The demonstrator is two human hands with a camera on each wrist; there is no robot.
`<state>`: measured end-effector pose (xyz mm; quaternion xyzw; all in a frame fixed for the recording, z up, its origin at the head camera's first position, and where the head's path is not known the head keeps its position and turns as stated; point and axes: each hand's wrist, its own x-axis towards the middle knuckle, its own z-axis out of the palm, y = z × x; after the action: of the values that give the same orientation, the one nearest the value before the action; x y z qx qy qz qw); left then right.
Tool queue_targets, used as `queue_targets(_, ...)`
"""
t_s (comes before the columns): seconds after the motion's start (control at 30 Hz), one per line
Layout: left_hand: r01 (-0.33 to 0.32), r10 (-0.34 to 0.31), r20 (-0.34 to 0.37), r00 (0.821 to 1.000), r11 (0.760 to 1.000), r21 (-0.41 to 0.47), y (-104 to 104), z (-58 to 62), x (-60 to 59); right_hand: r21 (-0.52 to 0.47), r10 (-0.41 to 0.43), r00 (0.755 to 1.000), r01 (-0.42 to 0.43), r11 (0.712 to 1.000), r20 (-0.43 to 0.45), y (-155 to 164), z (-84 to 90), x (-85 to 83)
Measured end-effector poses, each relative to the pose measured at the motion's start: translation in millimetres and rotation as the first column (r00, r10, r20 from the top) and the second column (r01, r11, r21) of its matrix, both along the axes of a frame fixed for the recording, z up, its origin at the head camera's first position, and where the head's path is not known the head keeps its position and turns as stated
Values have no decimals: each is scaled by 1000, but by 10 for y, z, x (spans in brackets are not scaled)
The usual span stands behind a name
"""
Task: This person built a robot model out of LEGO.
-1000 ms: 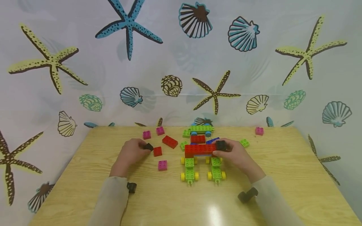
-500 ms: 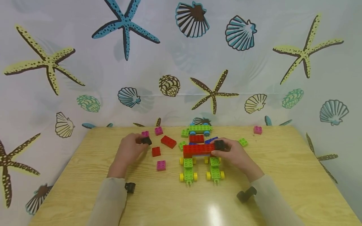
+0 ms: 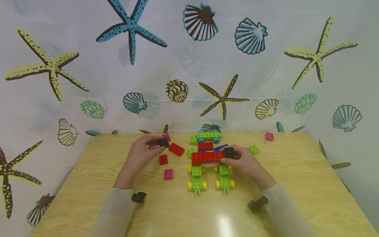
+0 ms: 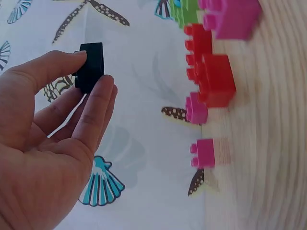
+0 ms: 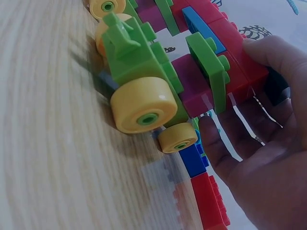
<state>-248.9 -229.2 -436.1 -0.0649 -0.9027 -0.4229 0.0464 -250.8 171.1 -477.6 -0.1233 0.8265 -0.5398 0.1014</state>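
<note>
My left hand (image 3: pixel 137 158) pinches a black toy building block (image 4: pixel 94 64) between thumb and fingertips, raised off the table. It is beside a long red brick (image 3: pixel 176 149) at the back left. My right hand (image 3: pixel 248 164) grips the right end of a row of red bricks (image 3: pixel 207 157), which bridges two green wheeled bases (image 3: pixel 197 180) with yellow wheels. In the right wrist view its thumb lies on the red bricks, fingers on the other side. A second black block (image 3: pixel 229 152) sits at that end. Magenta bricks (image 5: pixel 188 79) show between red row and wheeled bases.
Left of the build lie a small red brick (image 3: pixel 163 159) and a pink brick (image 3: pixel 168 174). Behind it are a green car base (image 3: pixel 208 135) with blue wheels, a red brick (image 3: pixel 205 146) and blue bricks (image 3: pixel 220 147). A patterned cloth (image 3: pixel 189 65) hangs behind the table.
My left hand has carried the black block away from me and to the right, over the back-left bricks. My right hand stays on the red row, and the build has not visibly moved.
</note>
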Motion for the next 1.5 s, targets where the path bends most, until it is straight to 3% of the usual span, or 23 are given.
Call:
queue_targets(0.2, 76, -87, 67, 994, 986, 150, 162, 27, 18, 3, -7, 1000, 7, 1000, 3, 13, -13, 4)
queue_targets(0.53, 141, -173, 122, 977, 962, 234, 381, -48, 55, -2, -6, 1000, 6, 1000, 12, 9, -10, 22)
queue_targets(0.7, 162, -191, 101, 976, 957, 239, 477, -72, 71, -8, -5, 1000, 5, 1000, 5, 11, -18, 16)
queue_targets(0.93, 147, -188, 144, 972, 956, 255, 593, -81, 116, -11, 2, 1000, -2, 1000, -2, 11, -16, 8)
queue_targets(1.5, 180, -210, 127, 969, 959, 218, 656, -83, 131, -15, 1, 1000, -1, 1000, -7, 6, -27, 2)
